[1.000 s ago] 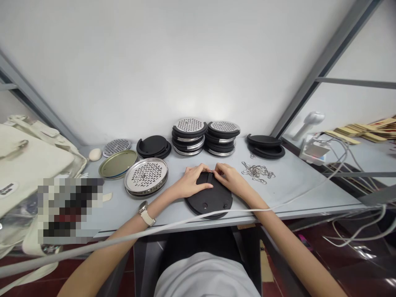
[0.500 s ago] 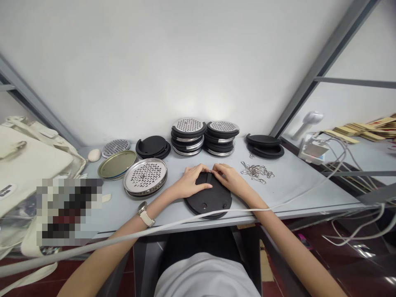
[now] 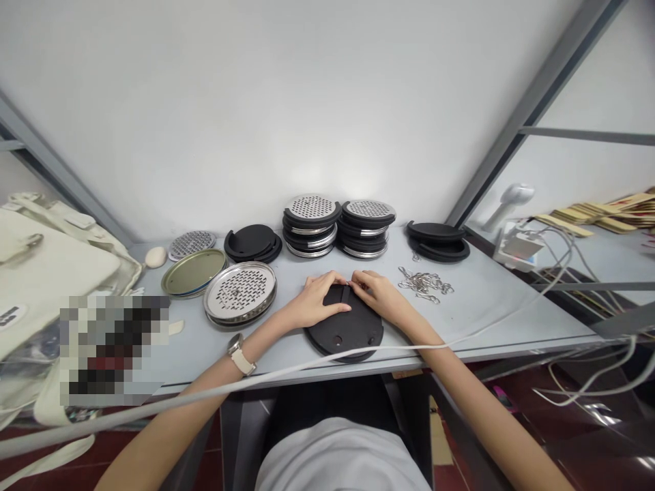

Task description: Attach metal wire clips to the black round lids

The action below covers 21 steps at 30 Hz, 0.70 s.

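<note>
A black round disc [image 3: 344, 329] lies near the table's front edge, with a dark strip at its far side and a small hole nearer to me. My left hand [image 3: 321, 300] grips its left and far rim, the thumb stretched across the top. At the same far rim my right hand [image 3: 372, 292] is closed, its fingertips meeting the left ones; whatever small thing they pinch is hidden. Right of that hand lies a loose heap of small metal clips [image 3: 426, 283]. Left of the disc sits a perforated silver metal plate [image 3: 239, 293], stacked on another.
Two stacks [image 3: 312, 221] of perforated plates in black holders stand against the wall. Black discs [image 3: 439, 240] lie at the back right, others [image 3: 252, 243] at the back left. Olive lids [image 3: 193, 274] lie at left. A white cable [image 3: 286, 372] crosses before my forearms.
</note>
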Each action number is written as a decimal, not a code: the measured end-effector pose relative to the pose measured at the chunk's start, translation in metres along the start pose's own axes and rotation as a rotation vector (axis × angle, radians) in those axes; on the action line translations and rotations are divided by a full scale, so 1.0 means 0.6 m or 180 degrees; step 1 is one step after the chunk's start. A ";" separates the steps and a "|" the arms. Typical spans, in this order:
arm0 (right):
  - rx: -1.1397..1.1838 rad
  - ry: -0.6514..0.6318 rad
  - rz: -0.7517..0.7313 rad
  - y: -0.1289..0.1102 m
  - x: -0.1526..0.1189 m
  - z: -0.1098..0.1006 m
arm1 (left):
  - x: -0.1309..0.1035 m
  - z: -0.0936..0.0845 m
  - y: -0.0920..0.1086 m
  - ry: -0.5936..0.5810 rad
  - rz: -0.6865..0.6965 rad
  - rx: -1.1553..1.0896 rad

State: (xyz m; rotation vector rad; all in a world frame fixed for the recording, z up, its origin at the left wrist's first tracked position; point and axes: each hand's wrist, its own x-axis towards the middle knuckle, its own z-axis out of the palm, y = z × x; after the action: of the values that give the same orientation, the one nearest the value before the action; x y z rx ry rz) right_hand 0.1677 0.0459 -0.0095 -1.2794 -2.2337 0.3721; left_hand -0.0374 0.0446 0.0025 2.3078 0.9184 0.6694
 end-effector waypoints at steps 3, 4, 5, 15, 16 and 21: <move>-0.0038 0.0007 0.0008 0.000 0.000 0.000 | 0.000 0.000 -0.001 0.0003 0.0016 0.0007; -0.0046 0.0007 0.0004 0.001 0.000 0.001 | 0.000 0.000 -0.001 0.0001 0.0020 0.0008; -0.0053 0.0006 0.0000 0.001 0.000 0.001 | 0.000 0.000 -0.001 -0.0001 0.0025 0.0011; -0.0091 0.0026 -0.0013 0.002 -0.001 0.002 | 0.000 -0.002 0.002 -0.0028 0.0047 0.0014; -0.0095 0.0029 -0.0013 0.001 -0.001 0.002 | 0.000 -0.002 0.001 -0.0026 0.0043 0.0016; -0.0136 0.0050 -0.0013 0.001 -0.001 0.003 | 0.000 0.000 0.000 -0.0006 0.0061 0.0003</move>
State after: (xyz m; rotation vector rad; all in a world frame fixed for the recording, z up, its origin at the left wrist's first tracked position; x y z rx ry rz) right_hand 0.1674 0.0460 -0.0113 -1.2952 -2.2417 0.3133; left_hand -0.0376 0.0448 0.0025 2.3203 0.8971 0.6748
